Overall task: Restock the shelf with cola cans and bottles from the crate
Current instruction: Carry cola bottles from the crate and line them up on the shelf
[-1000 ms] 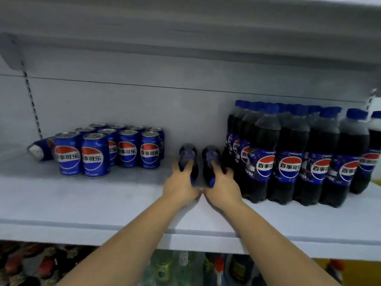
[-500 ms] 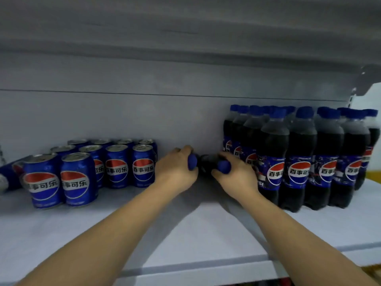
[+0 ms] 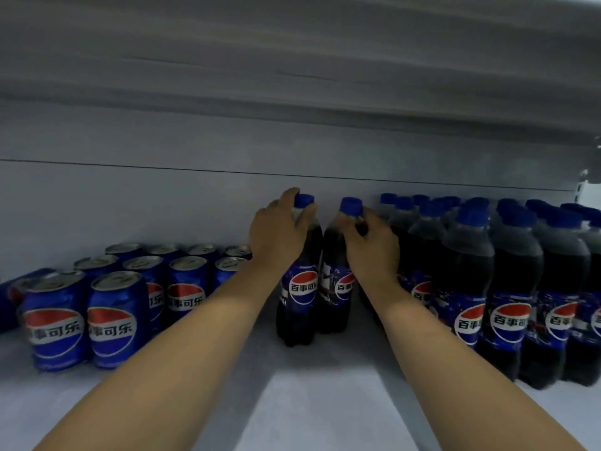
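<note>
Left hand (image 3: 276, 232) grips left bottle (image 3: 299, 288) neck; right hand (image 3: 374, 245) grips right bottle (image 3: 335, 307) neck. Both upright; roughly ten cans (image 3: 113, 320) beside.

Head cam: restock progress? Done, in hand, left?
Done: blue cola cans grouped at left of the white shelf, blue-capped dark cola bottles massed at right. In hand: left hand grips the left middle bottle at its neck, right hand the right middle bottle, both upright in the gap. Left: release them; crate out of view, remaining stock unknown.

both forearms (image 3: 182, 336) bare as far as they show; left hand (image 3: 276, 232) and right hand (image 3: 374, 247) likewise bare
</note>
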### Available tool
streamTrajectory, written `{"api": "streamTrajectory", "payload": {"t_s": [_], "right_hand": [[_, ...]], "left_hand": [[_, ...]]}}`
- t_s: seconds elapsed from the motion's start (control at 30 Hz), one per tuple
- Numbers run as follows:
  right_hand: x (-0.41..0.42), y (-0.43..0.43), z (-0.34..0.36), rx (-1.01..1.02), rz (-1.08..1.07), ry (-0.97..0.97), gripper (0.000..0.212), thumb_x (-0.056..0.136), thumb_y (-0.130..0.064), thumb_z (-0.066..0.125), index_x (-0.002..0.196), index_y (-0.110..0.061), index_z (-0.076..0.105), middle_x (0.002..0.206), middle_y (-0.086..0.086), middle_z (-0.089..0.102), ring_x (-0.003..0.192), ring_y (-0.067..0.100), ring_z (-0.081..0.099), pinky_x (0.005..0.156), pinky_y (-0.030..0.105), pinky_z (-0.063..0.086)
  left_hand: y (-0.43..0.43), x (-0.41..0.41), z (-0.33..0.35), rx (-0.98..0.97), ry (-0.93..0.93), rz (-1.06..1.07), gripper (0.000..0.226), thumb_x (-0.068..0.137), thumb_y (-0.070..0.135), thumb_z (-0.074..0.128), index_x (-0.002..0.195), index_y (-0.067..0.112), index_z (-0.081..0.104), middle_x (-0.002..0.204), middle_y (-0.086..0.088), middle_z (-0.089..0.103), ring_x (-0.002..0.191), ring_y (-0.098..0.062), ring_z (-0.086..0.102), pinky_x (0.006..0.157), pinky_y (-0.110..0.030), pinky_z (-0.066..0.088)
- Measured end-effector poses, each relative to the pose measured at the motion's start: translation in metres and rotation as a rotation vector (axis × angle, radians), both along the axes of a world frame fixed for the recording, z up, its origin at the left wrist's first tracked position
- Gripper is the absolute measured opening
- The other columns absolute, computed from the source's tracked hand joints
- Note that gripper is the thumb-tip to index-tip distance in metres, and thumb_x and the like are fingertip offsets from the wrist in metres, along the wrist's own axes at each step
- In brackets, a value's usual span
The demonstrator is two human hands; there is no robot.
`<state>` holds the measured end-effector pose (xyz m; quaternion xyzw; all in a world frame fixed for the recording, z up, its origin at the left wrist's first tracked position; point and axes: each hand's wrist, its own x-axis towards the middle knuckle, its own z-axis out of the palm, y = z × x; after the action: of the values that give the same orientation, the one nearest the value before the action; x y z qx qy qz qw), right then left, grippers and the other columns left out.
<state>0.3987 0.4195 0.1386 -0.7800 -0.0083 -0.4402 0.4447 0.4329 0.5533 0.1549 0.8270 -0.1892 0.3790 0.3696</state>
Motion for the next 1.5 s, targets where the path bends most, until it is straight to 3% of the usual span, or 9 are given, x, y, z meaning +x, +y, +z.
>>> {"api": "streamTrajectory", "payload": {"t_s": [0.17, 0.33, 0.5, 0.6, 0.7, 0.9, 1.1, 1.3, 1.5], "right_hand": [[0.028, 0.002, -0.005, 0.010, 0.102, 0.037, 0.040, 0.098, -0.037, 0.040, 0.130, -0.015, 0.048, 0.118, 0.012, 0.056, 0.103, 0.022, 0.055, 0.080, 0.025, 0.038], [0.042, -0.001, -0.015, 0.091, 0.229, 0.072, 0.045, 0.096, -0.043, 0.042, 0.135, -0.021, 0.040, 0.126, 0.006, 0.050, 0.112, 0.017, 0.050, 0.097, 0.037, 0.044], [0.027, -0.007, -0.037, 0.179, 0.518, 0.131, 0.071, 0.094, -0.012, 0.052, 0.148, -0.031, 0.010, 0.119, -0.033, 0.036, 0.107, -0.015, 0.041, 0.080, 0.000, 0.038], [0.021, -0.016, -0.058, 0.194, 0.634, 0.174, 0.099, 0.084, 0.009, 0.057, 0.144, -0.042, -0.003, 0.136, -0.019, 0.033, 0.115, -0.008, 0.044, 0.079, 0.004, 0.045], [0.017, -0.019, -0.079, 0.039, 0.580, 0.254, 0.109, 0.078, 0.009, 0.063, 0.132, -0.052, -0.008, 0.135, -0.022, 0.030, 0.128, 0.002, 0.039, 0.098, 0.018, 0.040], [0.016, -0.011, -0.094, -0.005, 0.488, 0.232, 0.104, 0.081, -0.014, 0.071, 0.131, -0.055, -0.011, 0.123, -0.045, 0.027, 0.110, -0.030, 0.031, 0.104, 0.022, 0.031], [0.011, -0.011, -0.097, -0.008, 0.353, 0.195, 0.115, 0.069, -0.019, 0.081, 0.141, -0.052, -0.002, 0.148, -0.006, 0.035, 0.132, 0.009, 0.039, 0.106, 0.033, 0.037], [0.007, -0.012, -0.098, 0.036, 0.390, 0.216, 0.110, 0.073, -0.022, 0.078, 0.143, -0.045, -0.005, 0.147, -0.013, 0.026, 0.132, 0.003, 0.029, 0.107, 0.030, 0.030], [0.004, -0.018, -0.099, 0.081, 0.544, 0.285, 0.103, 0.085, -0.002, 0.063, 0.141, -0.038, -0.017, 0.135, -0.028, 0.018, 0.125, -0.009, 0.021, 0.100, 0.015, 0.024]], "left_hand": [[-0.008, 0.015, -0.009, -0.087, 0.046, -0.128, 0.049, 0.101, 0.035, 0.027, 0.149, 0.026, 0.018, 0.135, -0.013, 0.050, 0.116, -0.026, 0.051, 0.092, -0.032, 0.039], [-0.006, 0.020, -0.025, -0.161, -0.013, -0.211, 0.050, 0.100, 0.034, 0.028, 0.148, 0.025, 0.019, 0.128, -0.012, 0.054, 0.103, -0.009, 0.049, 0.081, -0.013, 0.035], [0.002, -0.001, -0.054, -0.130, -0.006, -0.304, 0.055, 0.095, 0.046, 0.030, 0.137, 0.044, -0.005, 0.137, -0.012, 0.039, 0.098, 0.002, 0.045, 0.077, 0.010, 0.026], [0.008, -0.016, -0.087, 0.104, 0.104, -0.273, 0.087, 0.090, 0.051, 0.047, 0.130, 0.053, -0.030, 0.155, -0.008, 0.007, 0.122, -0.014, 0.046, 0.092, -0.001, 0.028], [0.012, -0.026, -0.114, 0.246, 0.232, -0.214, 0.105, 0.087, 0.043, 0.060, 0.122, 0.050, -0.038, 0.157, -0.004, -0.003, 0.135, -0.018, 0.035, 0.099, -0.016, 0.031], [0.002, -0.028, -0.119, 0.049, 0.311, -0.223, 0.111, 0.080, 0.033, 0.070, 0.122, 0.054, -0.031, 0.148, -0.004, 0.022, 0.133, -0.017, 0.034, 0.099, -0.017, 0.028], [0.000, -0.024, -0.117, -0.226, 0.313, -0.208, 0.110, 0.080, 0.017, 0.072, 0.129, 0.055, -0.019, 0.149, -0.003, 0.028, 0.135, -0.015, 0.032, 0.103, -0.022, 0.026], [0.001, -0.028, -0.123, -0.303, 0.306, -0.210, 0.114, 0.077, 0.009, 0.073, 0.126, 0.058, -0.018, 0.148, 0.002, 0.028, 0.126, 0.000, 0.026, 0.104, -0.023, 0.026], [-0.004, -0.028, -0.124, -0.252, 0.344, -0.254, 0.119, 0.071, 0.009, 0.076, 0.134, 0.050, -0.017, 0.152, 0.008, 0.025, 0.136, -0.007, 0.028, 0.106, -0.024, 0.028]]}}
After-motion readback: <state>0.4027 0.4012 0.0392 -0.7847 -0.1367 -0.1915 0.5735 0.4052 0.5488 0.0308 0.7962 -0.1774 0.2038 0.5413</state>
